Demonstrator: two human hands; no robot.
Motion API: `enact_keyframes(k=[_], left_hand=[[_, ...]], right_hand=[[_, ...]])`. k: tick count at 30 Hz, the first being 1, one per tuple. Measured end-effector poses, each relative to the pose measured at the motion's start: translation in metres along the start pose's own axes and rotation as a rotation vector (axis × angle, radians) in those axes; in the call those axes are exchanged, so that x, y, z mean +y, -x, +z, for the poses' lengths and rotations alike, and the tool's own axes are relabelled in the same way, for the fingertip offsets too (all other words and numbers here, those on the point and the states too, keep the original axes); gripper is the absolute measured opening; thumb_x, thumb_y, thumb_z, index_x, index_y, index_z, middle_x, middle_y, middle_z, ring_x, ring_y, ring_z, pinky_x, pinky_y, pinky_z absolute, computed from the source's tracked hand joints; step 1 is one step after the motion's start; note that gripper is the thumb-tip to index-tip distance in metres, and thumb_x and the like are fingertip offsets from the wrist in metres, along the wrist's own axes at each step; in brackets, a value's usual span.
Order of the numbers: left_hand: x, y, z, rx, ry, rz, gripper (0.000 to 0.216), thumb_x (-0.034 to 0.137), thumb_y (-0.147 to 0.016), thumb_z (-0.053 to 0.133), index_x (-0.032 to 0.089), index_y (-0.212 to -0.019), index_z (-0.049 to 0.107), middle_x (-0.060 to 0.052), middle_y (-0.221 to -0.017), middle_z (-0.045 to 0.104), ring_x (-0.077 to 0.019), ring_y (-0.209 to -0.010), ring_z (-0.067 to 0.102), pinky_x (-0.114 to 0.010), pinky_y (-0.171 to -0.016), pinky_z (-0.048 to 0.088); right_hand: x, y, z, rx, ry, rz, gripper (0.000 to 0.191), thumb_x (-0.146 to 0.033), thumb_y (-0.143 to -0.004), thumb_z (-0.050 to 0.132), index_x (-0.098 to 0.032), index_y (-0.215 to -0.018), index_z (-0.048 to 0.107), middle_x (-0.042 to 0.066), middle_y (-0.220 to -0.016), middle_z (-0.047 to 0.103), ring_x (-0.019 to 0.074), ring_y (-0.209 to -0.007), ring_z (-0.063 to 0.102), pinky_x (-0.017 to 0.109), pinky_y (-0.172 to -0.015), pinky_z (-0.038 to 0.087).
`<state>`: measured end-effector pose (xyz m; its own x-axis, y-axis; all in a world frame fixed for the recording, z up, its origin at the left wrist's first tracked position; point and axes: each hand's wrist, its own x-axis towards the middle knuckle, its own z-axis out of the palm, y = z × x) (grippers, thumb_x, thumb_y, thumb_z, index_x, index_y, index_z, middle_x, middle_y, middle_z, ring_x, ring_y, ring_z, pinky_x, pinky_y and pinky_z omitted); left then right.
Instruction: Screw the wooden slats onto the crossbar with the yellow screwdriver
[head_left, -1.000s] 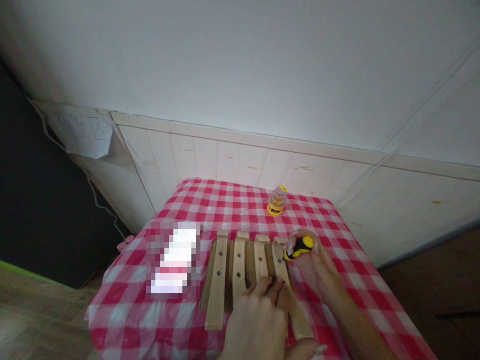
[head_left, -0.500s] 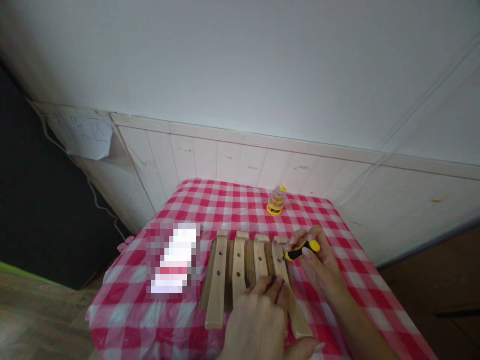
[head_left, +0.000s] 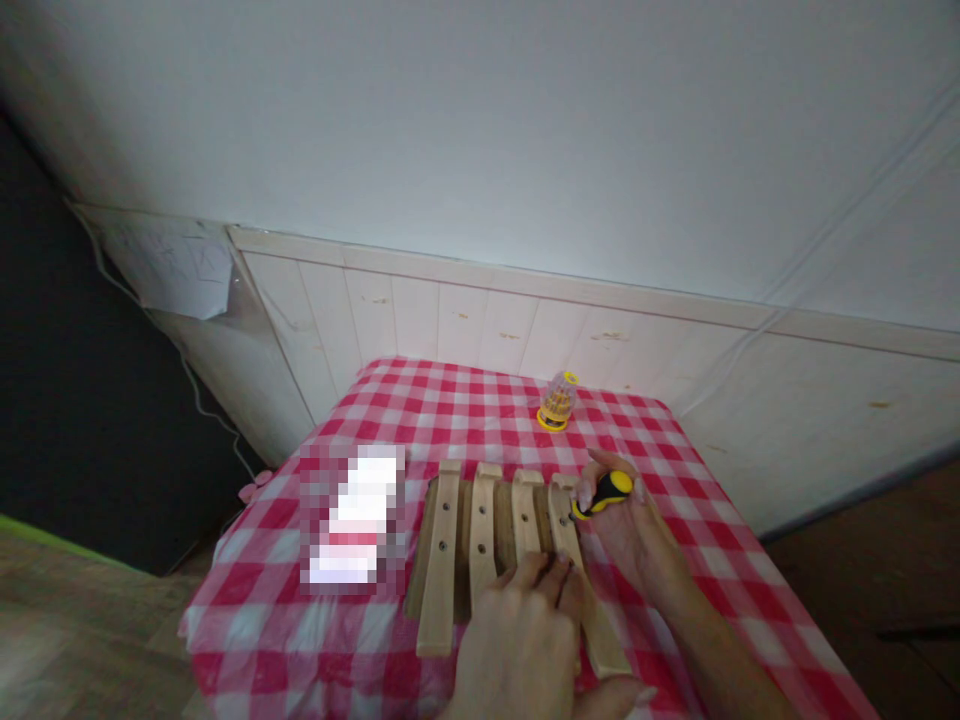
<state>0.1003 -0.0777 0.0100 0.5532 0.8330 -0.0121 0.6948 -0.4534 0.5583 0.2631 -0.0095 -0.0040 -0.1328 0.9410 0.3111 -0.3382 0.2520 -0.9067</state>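
Note:
Several pale wooden slats (head_left: 439, 570) lie side by side across darker wooden rails, with screw holes along them. My left hand (head_left: 517, 640) sits on the near part of the slats, its fingers over the rightmost slat (head_left: 564, 525) and its thumb reaching past that slat's lower end. My right hand (head_left: 622, 530) is shut around a yellow-and-black screwdriver (head_left: 607, 493). The screwdriver's tip is at the far end of the rightmost slat, and my fingers hide the shaft.
A clear bit case (head_left: 557, 400) with a yellow base stands at the far side of the red-and-white gingham tablecloth (head_left: 450, 420). A pixelated, blurred-out object (head_left: 352, 520) lies left of the slats. White wall panelling (head_left: 480, 320) rises behind the table.
My right hand has rolled the screwdriver, bringing its handle lower and closer to the slat. The left hand stays on the slats, and the whole view has shifted slightly.

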Motion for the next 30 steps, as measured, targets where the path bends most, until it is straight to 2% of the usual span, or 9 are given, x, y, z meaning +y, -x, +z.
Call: enact_keyframes(k=[7, 13, 16, 18, 22, 24, 26, 30], left_hand=[[0.001, 0.0, -0.004, -0.015, 0.011, -0.003, 0.068, 0.068, -0.088, 0.073, 0.013, -0.127, 0.073, -0.016, -0.137, 0.07, -0.0395, -0.124, 0.063, -0.051, -0.096, 0.06], [0.004, 0.001, -0.005, -0.013, 0.002, -0.017, 0.066, 0.066, -0.088, 0.075, 0.012, -0.126, 0.074, -0.016, -0.138, 0.069, -0.0396, -0.127, 0.062, -0.053, -0.1, 0.059], [0.006, 0.001, -0.007, -0.013, 0.01, -0.028, 0.067, 0.065, -0.088, 0.075, 0.012, -0.128, 0.073, -0.015, -0.139, 0.069, -0.0397, -0.128, 0.062, -0.055, -0.102, 0.058], [0.007, 0.001, -0.009, -0.022, 0.012, -0.036, 0.069, 0.065, -0.088, 0.075, 0.012, -0.132, 0.071, -0.015, -0.14, 0.068, -0.0402, -0.13, 0.061, -0.057, -0.104, 0.057], [0.009, 0.0, -0.013, -0.067, 0.013, -0.057, 0.068, 0.063, -0.089, 0.076, 0.012, -0.134, 0.07, -0.015, -0.144, 0.065, -0.0406, -0.134, 0.058, -0.059, -0.107, 0.054], [0.01, -0.001, -0.014, -0.082, 0.013, -0.065, 0.07, 0.062, -0.088, 0.076, 0.011, -0.135, 0.069, -0.016, -0.144, 0.065, -0.0407, -0.134, 0.058, -0.058, -0.107, 0.054], [0.009, -0.001, -0.014, -0.077, 0.013, -0.069, 0.07, 0.062, -0.088, 0.077, 0.011, -0.135, 0.069, -0.016, -0.144, 0.065, -0.0408, -0.134, 0.058, -0.057, -0.107, 0.054], [0.007, -0.001, -0.01, -0.065, 0.013, -0.049, 0.065, 0.063, -0.087, 0.077, 0.012, -0.128, 0.074, -0.016, -0.14, 0.068, -0.0409, -0.132, 0.059, -0.056, -0.106, 0.055]], right_hand=[[0.006, 0.004, -0.019, 0.013, 0.257, -0.131, 0.03, -0.057, -0.091, 0.074, -0.029, -0.099, 0.078, 0.008, -0.102, 0.07, 0.026, -0.095, 0.066, 0.043, -0.085, 0.057], [0.002, 0.002, -0.01, -0.026, 0.144, -0.132, 0.021, -0.049, -0.094, 0.074, -0.03, -0.102, 0.07, 0.001, -0.085, 0.068, 0.0192, -0.074, 0.064, 0.036, -0.071, 0.056], [0.002, 0.002, -0.006, -0.006, 0.099, -0.117, 0.022, -0.049, -0.093, 0.076, -0.031, -0.098, 0.065, -0.003, -0.076, 0.064, 0.0169, -0.067, 0.059, 0.033, -0.066, 0.052], [0.003, 0.002, -0.005, 0.016, 0.099, -0.112, 0.024, -0.051, -0.093, 0.076, -0.031, -0.098, 0.064, -0.004, -0.076, 0.063, 0.0165, -0.066, 0.056, 0.032, -0.065, 0.051], [0.006, 0.001, -0.005, 0.044, 0.138, -0.173, 0.021, -0.05, -0.096, 0.072, -0.037, -0.112, 0.066, -0.003, -0.081, 0.067, 0.0175, -0.069, 0.058, 0.033, -0.064, 0.05], [0.008, 0.002, -0.007, 0.031, 0.157, -0.209, 0.017, -0.049, -0.098, 0.07, -0.037, -0.11, 0.069, -0.002, -0.081, 0.068, 0.0173, -0.069, 0.06, 0.033, -0.065, 0.051], [0.01, 0.003, -0.01, 0.025, 0.174, -0.218, 0.02, -0.051, -0.1, 0.065, -0.034, -0.108, 0.073, 0.001, -0.086, 0.071, 0.0188, -0.073, 0.064, 0.035, -0.068, 0.055], [0.008, 0.005, -0.016, -0.004, 0.326, -0.25, 0.041, -0.056, -0.106, 0.047, -0.03, -0.118, 0.075, 0.009, -0.106, 0.077, 0.0267, -0.092, 0.072, 0.043, -0.082, 0.06]])
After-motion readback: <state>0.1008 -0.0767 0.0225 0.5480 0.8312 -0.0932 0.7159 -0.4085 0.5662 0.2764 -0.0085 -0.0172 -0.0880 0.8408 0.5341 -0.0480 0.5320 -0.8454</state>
